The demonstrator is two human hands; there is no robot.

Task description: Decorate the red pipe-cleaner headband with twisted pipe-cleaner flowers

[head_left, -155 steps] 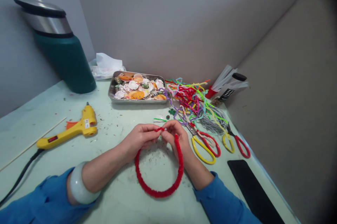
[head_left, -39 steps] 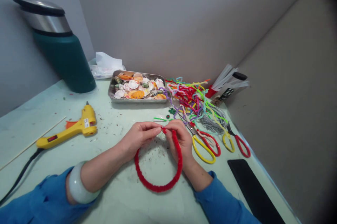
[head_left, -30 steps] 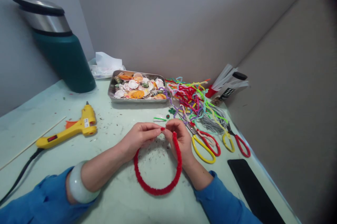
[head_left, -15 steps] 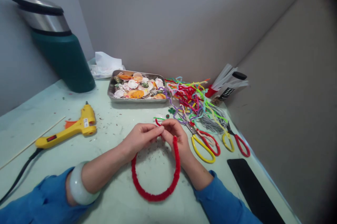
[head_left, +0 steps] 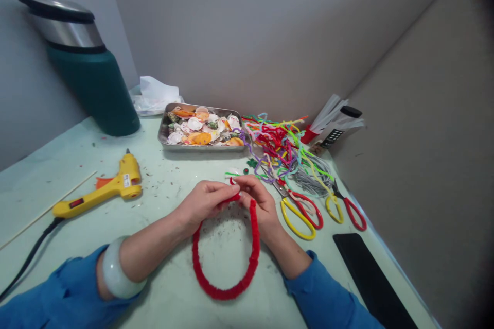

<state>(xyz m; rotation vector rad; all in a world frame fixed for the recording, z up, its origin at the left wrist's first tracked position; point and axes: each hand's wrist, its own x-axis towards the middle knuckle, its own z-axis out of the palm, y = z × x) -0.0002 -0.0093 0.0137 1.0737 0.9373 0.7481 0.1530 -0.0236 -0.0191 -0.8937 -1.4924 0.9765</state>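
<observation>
A fuzzy red strip [head_left: 225, 294] hangs in a U-shaped loop below my hands, over the pale green table [head_left: 170, 267]. My left hand [head_left: 210, 203] pinches its left part between thumb and fingers, with a bit of red showing at the thumb. Close against it, my right hand [head_left: 259, 203] has its fingers bent round the red piece, and the loop's right end stands up beside that palm. A thin red tip pokes up between the fingertips of both hands. The fingers hide how the red parts meet.
Behind my hands is a metal tray [head_left: 204, 149] of shells. Tangled pipe cleaners [head_left: 274, 138] and two pairs of scissors [head_left: 299, 221] [head_left: 349, 210] lie right, near a black strip [head_left: 372, 277]. A yellow glue gun [head_left: 100, 192] and a green bottle [head_left: 92, 87] are left.
The loop's right side has shifted slightly left and the loop looks narrower. More red shows under my left thumb. My right fingers have moved a little.
</observation>
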